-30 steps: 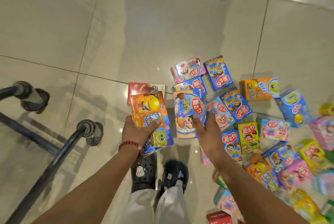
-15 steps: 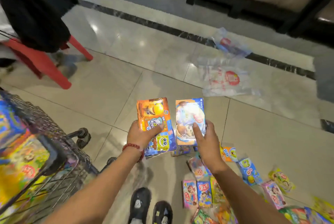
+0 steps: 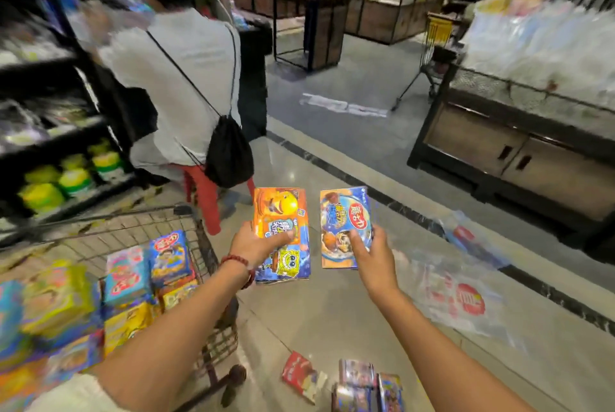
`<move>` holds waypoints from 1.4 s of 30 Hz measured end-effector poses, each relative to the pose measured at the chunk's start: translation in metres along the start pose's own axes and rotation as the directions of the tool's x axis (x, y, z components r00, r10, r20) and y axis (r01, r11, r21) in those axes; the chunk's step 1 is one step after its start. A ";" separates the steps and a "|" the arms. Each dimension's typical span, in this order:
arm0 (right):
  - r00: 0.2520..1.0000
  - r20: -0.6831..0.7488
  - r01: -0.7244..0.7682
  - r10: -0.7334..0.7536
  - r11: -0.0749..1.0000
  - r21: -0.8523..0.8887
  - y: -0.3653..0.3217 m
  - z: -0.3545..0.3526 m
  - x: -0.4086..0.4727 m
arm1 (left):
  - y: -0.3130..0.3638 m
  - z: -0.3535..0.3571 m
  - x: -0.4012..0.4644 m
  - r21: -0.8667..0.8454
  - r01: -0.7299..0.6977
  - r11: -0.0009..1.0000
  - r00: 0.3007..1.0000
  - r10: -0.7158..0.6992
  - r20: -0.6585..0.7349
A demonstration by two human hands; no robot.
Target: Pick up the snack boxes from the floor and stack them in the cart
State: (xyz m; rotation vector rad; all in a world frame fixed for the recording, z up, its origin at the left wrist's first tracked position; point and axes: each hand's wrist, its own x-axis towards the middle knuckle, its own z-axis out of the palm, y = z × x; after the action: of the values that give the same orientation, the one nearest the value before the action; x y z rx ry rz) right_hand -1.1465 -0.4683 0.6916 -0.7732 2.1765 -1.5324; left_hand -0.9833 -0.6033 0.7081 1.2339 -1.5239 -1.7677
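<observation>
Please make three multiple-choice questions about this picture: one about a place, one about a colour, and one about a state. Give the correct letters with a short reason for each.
1. Where is the cart relative to the held boxes?
A. to their left
B. to their right
C. behind the far counter

2. What colour is the stool under the seated person?
A. blue
B. red
C. green

3. What is the right hand doing?
A. hanging idle
B. pressing the floor
C. holding a blue box

Answers: 1 A, the cart's wire wall lies left of the left hand. 2 B, its legs are red. 3 C, its grip is on the blue box, thumb on the front.
</observation>
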 end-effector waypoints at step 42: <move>0.682 0.679 0.004 0.271 0.927 -0.374 -0.042 0.456 -0.225 | -0.218 -0.483 -0.099 -0.179 0.498 0.849 0.784 -0.529 -0.324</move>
State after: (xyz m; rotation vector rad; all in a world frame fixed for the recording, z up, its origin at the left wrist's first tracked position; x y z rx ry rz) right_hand -0.6962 -0.6758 0.5715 -1.0696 1.8180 -0.5725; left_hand -0.4787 -0.7083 0.5489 1.9454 -0.9381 -1.7517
